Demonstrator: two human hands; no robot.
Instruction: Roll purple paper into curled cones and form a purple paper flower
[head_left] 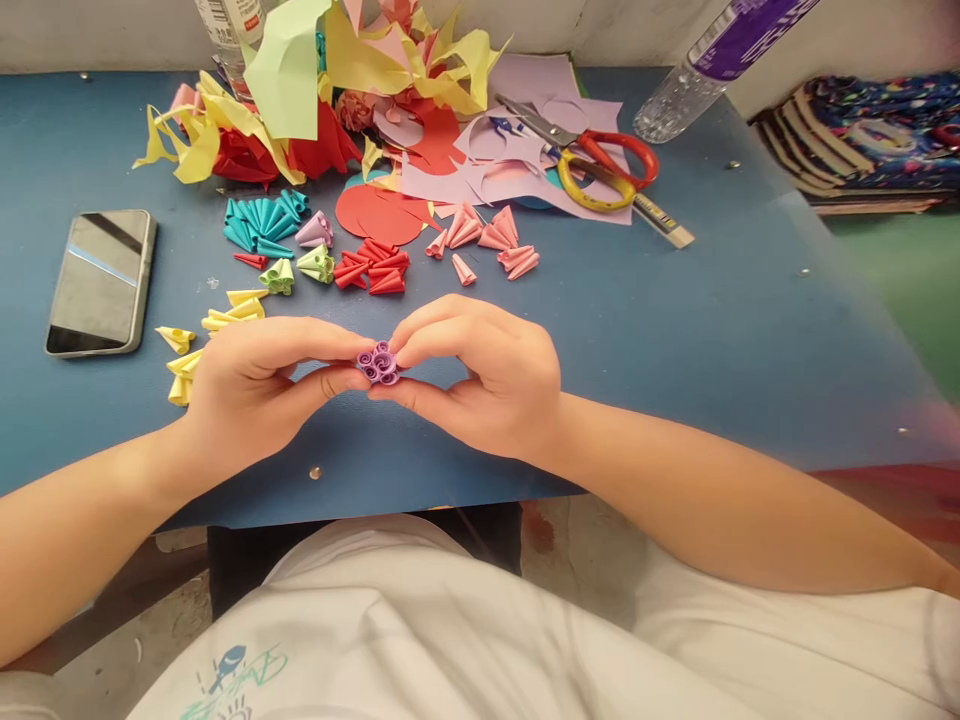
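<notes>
Between my two hands is a small purple bundle of rolled paper cones, its spiral ends facing up. My left hand pinches it from the left with thumb and fingertips, and my right hand pinches it from the right. Yellow paper cones lie beside and partly behind my left hand. Beyond the hands are red cones, green bundles, a lilac bundle, teal cones and pink cones.
A phone lies at the left of the blue table. Scissors, paper scraps and a utility blade are at the back. Plastic bottles stand near the wall. A patterned cloth item is at the right.
</notes>
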